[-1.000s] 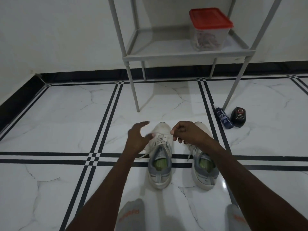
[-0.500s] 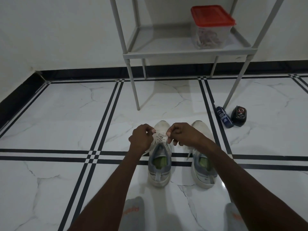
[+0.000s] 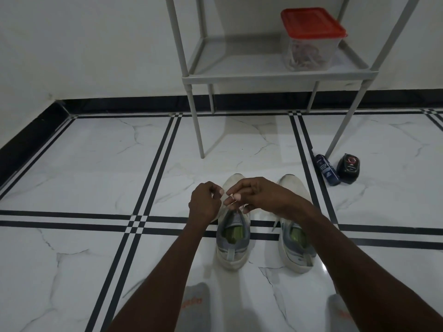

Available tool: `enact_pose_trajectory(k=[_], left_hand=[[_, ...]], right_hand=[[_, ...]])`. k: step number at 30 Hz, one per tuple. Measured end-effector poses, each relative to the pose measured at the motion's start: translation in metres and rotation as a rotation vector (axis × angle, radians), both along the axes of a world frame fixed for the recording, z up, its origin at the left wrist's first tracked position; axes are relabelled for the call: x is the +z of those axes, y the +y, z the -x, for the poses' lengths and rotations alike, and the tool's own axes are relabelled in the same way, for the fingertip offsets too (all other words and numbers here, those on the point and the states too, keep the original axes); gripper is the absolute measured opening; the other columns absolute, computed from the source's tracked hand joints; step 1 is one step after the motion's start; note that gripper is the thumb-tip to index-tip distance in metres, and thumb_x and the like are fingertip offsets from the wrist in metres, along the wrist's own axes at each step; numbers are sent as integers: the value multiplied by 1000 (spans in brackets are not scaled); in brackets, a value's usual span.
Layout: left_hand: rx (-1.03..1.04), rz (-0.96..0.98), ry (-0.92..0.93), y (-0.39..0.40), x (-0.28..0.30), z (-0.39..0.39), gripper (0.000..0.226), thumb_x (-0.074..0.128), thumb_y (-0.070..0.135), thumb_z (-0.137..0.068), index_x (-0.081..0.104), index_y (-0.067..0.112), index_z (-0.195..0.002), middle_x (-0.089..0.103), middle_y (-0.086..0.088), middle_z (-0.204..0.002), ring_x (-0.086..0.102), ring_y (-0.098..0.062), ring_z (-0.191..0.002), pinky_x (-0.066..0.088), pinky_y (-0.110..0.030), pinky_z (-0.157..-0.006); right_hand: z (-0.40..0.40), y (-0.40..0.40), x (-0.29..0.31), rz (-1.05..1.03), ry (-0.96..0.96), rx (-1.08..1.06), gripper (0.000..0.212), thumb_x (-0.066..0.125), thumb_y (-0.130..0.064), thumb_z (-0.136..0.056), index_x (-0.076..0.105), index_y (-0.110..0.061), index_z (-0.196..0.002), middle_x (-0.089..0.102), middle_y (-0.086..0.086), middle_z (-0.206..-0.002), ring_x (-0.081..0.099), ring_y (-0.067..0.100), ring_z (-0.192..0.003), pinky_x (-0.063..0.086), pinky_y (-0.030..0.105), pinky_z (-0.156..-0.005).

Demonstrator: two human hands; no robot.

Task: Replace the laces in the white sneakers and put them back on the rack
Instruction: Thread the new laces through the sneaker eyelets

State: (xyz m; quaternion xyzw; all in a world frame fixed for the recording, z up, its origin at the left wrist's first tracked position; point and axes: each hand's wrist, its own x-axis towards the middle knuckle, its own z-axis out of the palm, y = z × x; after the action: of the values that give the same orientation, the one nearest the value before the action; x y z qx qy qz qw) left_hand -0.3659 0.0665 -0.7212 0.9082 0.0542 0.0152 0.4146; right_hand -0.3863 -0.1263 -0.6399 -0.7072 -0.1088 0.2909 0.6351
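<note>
Two white sneakers stand side by side on the marble floor, toes pointing away from me. Over the left sneaker (image 3: 232, 245) both hands work at the white lace (image 3: 224, 204). My left hand (image 3: 203, 202) pinches one strand with curled fingers. My right hand (image 3: 257, 195) pinches the other strand just above the tongue. The hands hide most of the lacing. The right sneaker (image 3: 296, 240) stands untouched, a loose lace end hanging at its left side. The grey rack (image 3: 275, 75) stands behind the shoes.
A clear tub with a red lid (image 3: 311, 39) holding laces sits on the rack's shelf. A blue bottle (image 3: 327, 170) and a black tin (image 3: 348, 168) lie on the floor by the rack's right leg. My socked feet (image 3: 196, 305) show at the bottom edge.
My left hand went from open beside the shoe to pinching the lace. Both hands drew closer together over the left sneaker's laces.
</note>
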Motion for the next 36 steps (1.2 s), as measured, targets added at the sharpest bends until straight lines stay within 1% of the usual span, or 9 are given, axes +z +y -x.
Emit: enact_pose_trajectory(k=[6, 12, 15, 18, 21, 24, 26, 32, 36], left_hand=[[-23, 35, 15, 5, -1, 15, 19, 78, 29, -84, 64, 20, -91, 64, 3, -93, 61, -12, -84, 50, -25, -74], [-125, 80, 173, 18, -9, 28, 11, 82, 26, -81, 77, 16, -81, 75, 7, -75, 71, -6, -70, 59, -27, -75], [-170, 151, 212, 21, -8, 32, 16, 84, 31, -80, 80, 18, -88, 77, 6, -81, 72, -6, -76, 59, -25, -78], [-201, 173, 215, 21, -5, 34, 25, 87, 34, -76, 80, 17, -93, 77, 4, -85, 72, -8, -79, 59, -22, -75], [-211, 121, 171, 18, -6, 34, 16, 82, 27, -82, 81, 17, -95, 76, 8, -83, 69, 3, -74, 55, -20, -73], [-196, 104, 164, 17, -7, 33, 15, 76, 26, -87, 81, 16, -98, 77, 5, -86, 71, -3, -80, 58, -28, -82], [-180, 105, 175, 18, -8, 33, 16, 74, 26, -88, 80, 16, -99, 78, 3, -89, 73, -10, -83, 60, -36, -86], [-153, 150, 204, 17, -11, 35, 16, 74, 27, -87, 80, 19, -100, 78, 4, -91, 74, -12, -86, 59, -39, -88], [-179, 163, 189, 16, -9, 36, 17, 74, 31, -90, 80, 19, -101, 78, 5, -90, 74, -11, -84, 60, -39, -87]], right_hand=[[-5, 4, -21, 264, -190, -228, 19, 69, -21, -92, 69, -1, -90, 77, 7, -80, 75, 20, -74, 48, 15, -56], [-6, 13, -40, 632, -478, -191, 10, 72, -21, -88, 78, -13, -89, 67, -4, -83, 59, 5, -69, 43, 20, -70], [0, 20, -50, 693, -492, -138, 7, 72, -16, -85, 79, -15, -86, 68, 4, -90, 63, 14, -75, 45, 23, -69], [5, 23, -53, 711, -491, -126, 10, 69, -16, -87, 79, -15, -89, 58, 0, -90, 59, 13, -77, 39, 17, -64], [6, 25, -52, 755, -544, -73, 13, 68, -18, -88, 78, -13, -95, 50, -1, -94, 57, 16, -86, 44, 25, -72], [6, 29, -53, 836, -535, -46, 17, 65, -22, -91, 76, -13, -100, 50, 5, -105, 60, 24, -94, 50, 34, -81], [8, 32, -54, 858, -525, -47, 18, 63, -21, -92, 75, -12, -103, 49, 6, -109, 60, 25, -94, 50, 32, -79], [9, 37, -62, 871, -524, -94, 19, 60, -21, -93, 74, -9, -97, 45, 2, -103, 58, 21, -86, 40, 25, -68], [8, 38, -67, 804, -484, -151, 17, 64, -19, -91, 77, -8, -91, 54, 4, -98, 59, 21, -86, 44, 29, -69]])
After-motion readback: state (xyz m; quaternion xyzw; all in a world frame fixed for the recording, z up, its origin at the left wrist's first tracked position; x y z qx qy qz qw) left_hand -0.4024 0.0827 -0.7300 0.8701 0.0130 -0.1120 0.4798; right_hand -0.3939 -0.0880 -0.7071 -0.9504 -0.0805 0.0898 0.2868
